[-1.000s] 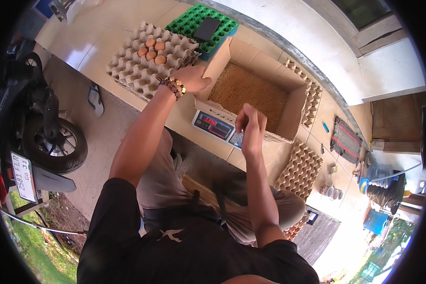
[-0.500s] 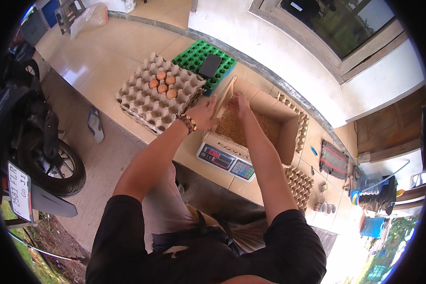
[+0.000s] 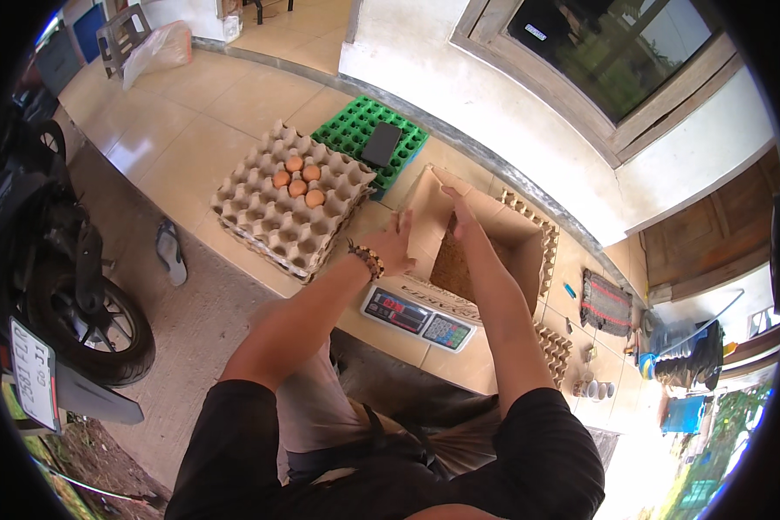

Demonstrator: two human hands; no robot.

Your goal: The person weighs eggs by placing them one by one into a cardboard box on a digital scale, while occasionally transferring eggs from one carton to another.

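Note:
A cardboard box [image 3: 529,236] with loose brown filling [image 3: 452,265] in its bottom stands on a digital scale [image 3: 418,318]. At the outer left side of the box is my left hand [image 3: 392,247], its fingers spread and nothing in its grasp. My right hand [image 3: 463,217] reaches inside, fingers stretched out along the upright left wall or flap [image 3: 426,208]; part of it is hidden. Left of the box, a stack of grey pulp egg trays [image 3: 273,208] carries several brown eggs [image 3: 297,187] grouped on the top tray.
Behind the stack lies a green egg tray [image 3: 348,130] with a black rectangular object [image 3: 381,143] on it. More pulp trays [image 3: 553,348] stand right of the box. Cups [image 3: 593,389] and a dark mat [image 3: 607,302] are farther right. A motorcycle [image 3: 104,321] and a sandal [image 3: 171,251] are at left.
The flap or wall at the box's left has swung outward, to the left. My left hand has moved down and slightly right, its fingers spreading; my right hand has shifted right and down.

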